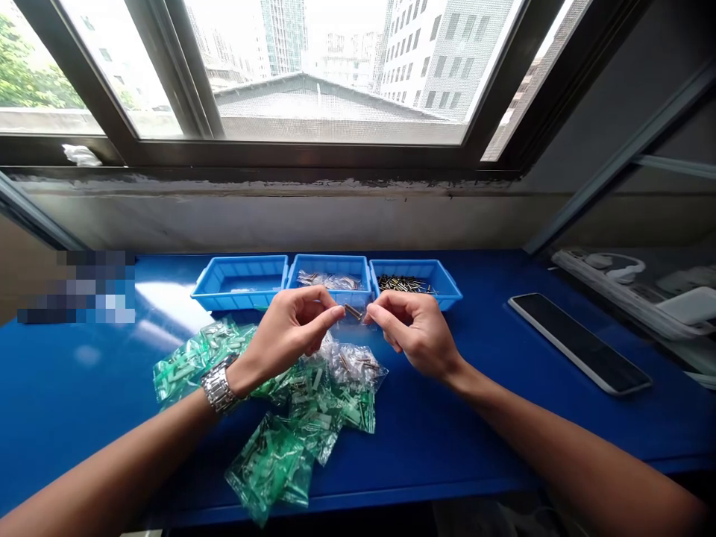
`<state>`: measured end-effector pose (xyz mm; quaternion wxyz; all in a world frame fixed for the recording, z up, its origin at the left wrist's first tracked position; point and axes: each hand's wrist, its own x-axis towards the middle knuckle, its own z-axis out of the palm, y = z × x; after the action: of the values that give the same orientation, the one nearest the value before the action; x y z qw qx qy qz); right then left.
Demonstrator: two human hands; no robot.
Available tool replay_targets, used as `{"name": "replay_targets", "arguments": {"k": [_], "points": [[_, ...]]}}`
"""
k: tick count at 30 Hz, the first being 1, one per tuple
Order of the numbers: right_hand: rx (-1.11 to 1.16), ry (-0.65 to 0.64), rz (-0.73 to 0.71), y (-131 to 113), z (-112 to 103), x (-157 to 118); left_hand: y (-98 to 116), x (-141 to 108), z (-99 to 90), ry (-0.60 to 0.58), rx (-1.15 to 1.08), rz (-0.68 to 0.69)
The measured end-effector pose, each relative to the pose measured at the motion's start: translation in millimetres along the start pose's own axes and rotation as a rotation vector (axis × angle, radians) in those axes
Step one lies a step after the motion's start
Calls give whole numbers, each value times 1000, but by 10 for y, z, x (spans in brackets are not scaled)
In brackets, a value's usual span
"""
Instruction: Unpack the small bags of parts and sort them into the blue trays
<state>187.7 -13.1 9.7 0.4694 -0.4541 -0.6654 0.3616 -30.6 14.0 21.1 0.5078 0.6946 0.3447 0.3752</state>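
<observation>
Between my two hands hangs a small clear bag (353, 310) with dark screws inside. My left hand (299, 324), with a metal watch at the wrist, pinches its left side between thumb and finger. My right hand (417, 328) is closed at its right edge, thumb against finger. Below my hands lie green plastic packets (271, 462) with small parts in them, and a clear packet of screws (355, 363) rests on top of the pile. Just beyond my hands, the middle blue bin (330, 261) holds clear packets, and the right blue bin (447, 287) holds many loose dark screws.
The left blue bin (240, 300) has a small clear item at its bottom. A phone (579, 343) lies on the blue table (425, 462) at the right, near a clear tray (632, 298) with white items. A window is behind.
</observation>
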Motion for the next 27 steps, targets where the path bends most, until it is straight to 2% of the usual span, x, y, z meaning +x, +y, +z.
{"name": "replay_targets", "arguments": {"k": [12,17,21,27], "points": [[-40,83,-55,21,22,2,-21,-20,4,36,14,-4],[53,76,-72,61,23,-19,-63,-13,10,92,48,141],[3,109,-153,51,9,-28,-99,-18,7,173,167,286],[-34,94,-160,35,-15,-10,-91,-21,-8,183,238,311]]}}
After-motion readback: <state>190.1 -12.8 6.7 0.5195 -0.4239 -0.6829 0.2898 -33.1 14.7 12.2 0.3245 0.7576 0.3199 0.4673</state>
